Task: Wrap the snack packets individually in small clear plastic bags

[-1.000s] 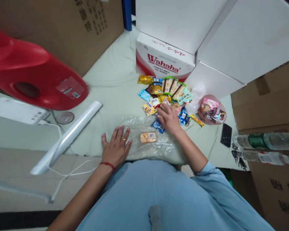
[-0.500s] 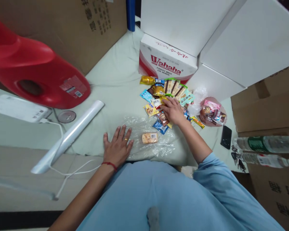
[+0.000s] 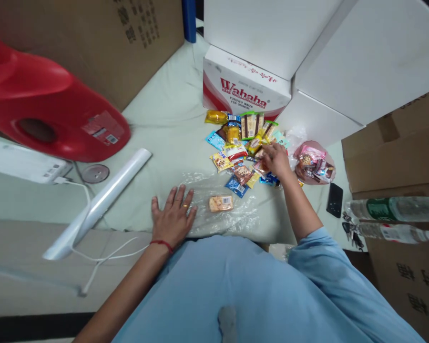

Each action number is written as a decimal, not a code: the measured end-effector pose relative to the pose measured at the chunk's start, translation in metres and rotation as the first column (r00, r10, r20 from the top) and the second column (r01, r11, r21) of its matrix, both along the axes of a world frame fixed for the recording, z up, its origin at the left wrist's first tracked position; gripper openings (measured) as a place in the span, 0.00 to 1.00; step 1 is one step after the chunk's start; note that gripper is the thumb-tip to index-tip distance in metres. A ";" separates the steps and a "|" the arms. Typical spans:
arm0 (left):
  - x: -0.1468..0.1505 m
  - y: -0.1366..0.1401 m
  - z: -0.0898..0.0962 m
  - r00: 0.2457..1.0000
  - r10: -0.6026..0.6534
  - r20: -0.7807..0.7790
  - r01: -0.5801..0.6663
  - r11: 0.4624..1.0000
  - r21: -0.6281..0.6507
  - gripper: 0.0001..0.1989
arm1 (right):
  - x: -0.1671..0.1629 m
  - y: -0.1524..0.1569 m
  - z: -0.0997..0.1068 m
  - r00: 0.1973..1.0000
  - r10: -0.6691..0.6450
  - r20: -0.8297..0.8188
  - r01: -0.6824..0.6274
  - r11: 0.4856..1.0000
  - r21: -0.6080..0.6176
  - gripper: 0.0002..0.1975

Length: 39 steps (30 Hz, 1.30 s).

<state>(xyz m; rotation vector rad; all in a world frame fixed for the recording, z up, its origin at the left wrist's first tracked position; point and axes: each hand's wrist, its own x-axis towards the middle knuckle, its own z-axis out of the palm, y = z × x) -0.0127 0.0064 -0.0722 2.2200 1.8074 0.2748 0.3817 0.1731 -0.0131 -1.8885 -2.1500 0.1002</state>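
The right hand [image 3: 277,159] reaches forward, fingers bent down onto the colourful snack packets [image 3: 242,174]; whether it grips one, I cannot tell. The left hand [image 3: 173,214] (palm down, fingers spread, grasping nothing) lies left of the wrapped beige snack [image 3: 220,204].

Right hand [image 3: 279,160] shifted rightward across snack pile [image 3: 253,144], brown packet [image 3: 242,174] uncovered

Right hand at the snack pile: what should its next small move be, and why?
I'd probably have the right hand pinch just one packet, since its fingers are in among overlapping snack packets; whether it grips one is unclear. The left hand lies flat by the clear plastic, where a barcoded pastry packet sits apart.
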 end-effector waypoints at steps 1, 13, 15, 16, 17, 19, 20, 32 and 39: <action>0.000 0.000 0.000 1.000 -0.001 -0.003 0.001 1.000 0.005 0.30 | -0.003 -0.005 -0.001 1.000 -0.002 -0.007 0.002 1.000 0.015 0.22; -0.010 0.003 0.004 0.999 -0.012 0.052 0.011 1.000 0.021 0.30 | -0.086 -0.186 -0.002 0.738 0.580 -0.346 -0.653 0.743 -0.148 0.14; -0.011 0.004 0.004 0.998 -0.021 0.055 0.020 1.000 0.013 0.29 | -0.077 -0.203 -0.006 0.735 0.551 -0.395 -0.652 0.734 -0.189 0.13; -0.012 0.004 0.004 0.998 -0.024 0.058 0.024 1.000 0.013 0.29 | -0.069 -0.207 -0.007 0.744 0.518 -0.421 -0.630 0.755 -0.183 0.13; -0.013 0.003 0.004 0.998 -0.025 0.065 0.024 1.000 0.019 0.29 | -0.059 -0.209 -0.009 0.773 0.460 -0.438 -0.571 0.805 -0.162 0.14; -0.014 0.001 0.005 0.996 -0.008 0.093 0.001 0.997 0.079 0.30 | -0.035 -0.204 -0.014 0.877 0.223 -0.425 -0.287 0.953 -0.093 0.15; -0.014 -0.001 0.006 0.994 0.010 0.112 -0.026 0.990 0.137 0.30 | -0.022 -0.198 -0.018 0.915 0.044 -0.400 -0.070 0.996 -0.051 0.16; -0.018 -0.014 -0.005 0.971 -0.232 0.063 0.219 0.963 0.159 0.27 | 0.036 -0.124 -0.037 0.783 -0.618 -0.070 0.592 0.775 -0.221 0.23; -0.044 -0.023 -0.008 0.974 -0.186 0.131 0.166 0.975 0.149 0.27 | 0.064 -0.211 -0.012 0.866 -0.451 -0.214 0.382 0.875 -0.299 0.20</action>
